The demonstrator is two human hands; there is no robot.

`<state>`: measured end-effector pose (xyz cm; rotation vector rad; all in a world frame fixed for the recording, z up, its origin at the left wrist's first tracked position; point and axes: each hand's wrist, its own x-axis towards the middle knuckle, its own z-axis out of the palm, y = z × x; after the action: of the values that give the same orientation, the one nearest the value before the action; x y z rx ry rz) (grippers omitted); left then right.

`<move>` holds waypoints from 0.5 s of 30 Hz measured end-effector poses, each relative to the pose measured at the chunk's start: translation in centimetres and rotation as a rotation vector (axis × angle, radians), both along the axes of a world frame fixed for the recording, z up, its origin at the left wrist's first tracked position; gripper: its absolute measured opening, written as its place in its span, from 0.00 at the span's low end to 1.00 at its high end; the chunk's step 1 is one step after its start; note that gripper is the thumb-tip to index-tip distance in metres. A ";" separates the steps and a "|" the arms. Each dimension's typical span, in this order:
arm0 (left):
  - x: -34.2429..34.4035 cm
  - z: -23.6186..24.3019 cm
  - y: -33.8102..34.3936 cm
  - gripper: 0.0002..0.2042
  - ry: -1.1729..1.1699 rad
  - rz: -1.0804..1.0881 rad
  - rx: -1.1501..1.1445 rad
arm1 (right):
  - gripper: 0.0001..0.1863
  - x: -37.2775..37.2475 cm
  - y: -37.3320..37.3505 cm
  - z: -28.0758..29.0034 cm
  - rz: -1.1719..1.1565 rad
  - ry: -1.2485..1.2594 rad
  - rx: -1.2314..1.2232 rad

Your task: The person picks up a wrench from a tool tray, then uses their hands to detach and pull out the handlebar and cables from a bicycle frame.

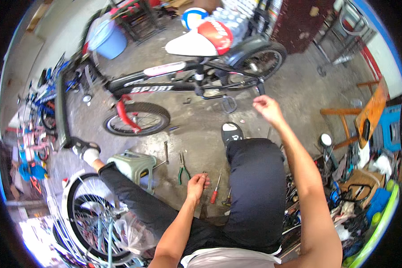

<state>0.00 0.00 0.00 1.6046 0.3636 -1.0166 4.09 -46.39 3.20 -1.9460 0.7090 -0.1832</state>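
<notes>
A small black bicycle (pixel 165 87) with a red fork and a white-and-red saddle (pixel 201 39) stands across the floor in front of me. My right hand (pixel 268 108) is raised near its rear wheel (pixel 265 62), just below a dark bracket (pixel 260 87) by the hub. Its fingers are curled together; whatever they pinch is too small to tell. Low between my knees, my left hand (pixel 197 186) is closed, its fingertips around something tiny. Beside it lie green-handled pliers (pixel 182 170) and a red-handled screwdriver (pixel 215 190). A wrench (pixel 166 152) lies farther left.
A pale green plastic stool (pixel 131 161) stands under my left leg. Bicycles crowd the left, with a large spoked wheel (pixel 71 201) nearby. A wooden stool (pixel 368 114) and heaped parts are at right. Behind the bicycle stand a blue bucket (pixel 108 42) and a ball (pixel 193 18).
</notes>
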 end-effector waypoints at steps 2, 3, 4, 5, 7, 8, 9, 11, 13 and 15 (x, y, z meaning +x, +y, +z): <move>-2.2 -1.9 -1.8 0.12 -0.022 0.061 -0.048 | 0.13 2.0 -1.1 8.5 0.061 -0.066 -0.012; -0.8 -0.7 1.1 0.12 0.005 0.051 -0.056 | 0.12 3.9 2.1 14.2 0.068 -0.134 -0.044; 0.1 -0.6 2.9 0.13 -0.031 0.052 -0.057 | 0.12 6.7 3.9 18.3 0.126 -0.210 -0.030; -0.7 -1.2 3.4 0.13 -0.031 0.055 -0.070 | 0.12 8.3 5.2 21.7 0.186 -0.249 -0.028; -0.5 -0.7 4.1 0.14 -0.028 0.091 -0.067 | 0.13 11.7 9.8 28.3 0.276 -0.358 0.099; -0.9 -1.2 3.9 0.14 -0.026 0.125 -0.067 | 0.14 13.1 12.7 31.2 0.341 -0.400 0.125; -0.6 -0.6 3.2 0.14 -0.060 0.134 -0.076 | 0.16 14.3 15.1 33.1 0.380 -0.426 0.185; -0.9 -1.5 3.1 0.14 -0.045 0.156 -0.126 | 0.16 15.3 20.1 34.5 0.421 -0.541 0.378; -0.3 -1.4 2.5 0.13 -0.088 0.129 -0.133 | 0.15 15.5 23.9 32.8 0.419 -0.637 0.434; -0.3 -0.4 2.3 0.13 -0.083 0.109 -0.130 | 0.15 16.0 25.1 29.8 0.459 -0.557 0.330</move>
<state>-0.34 2.28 -0.45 1.4889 0.3189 -0.8712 20.04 -21.24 33.04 -1.5812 -0.0771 -0.2864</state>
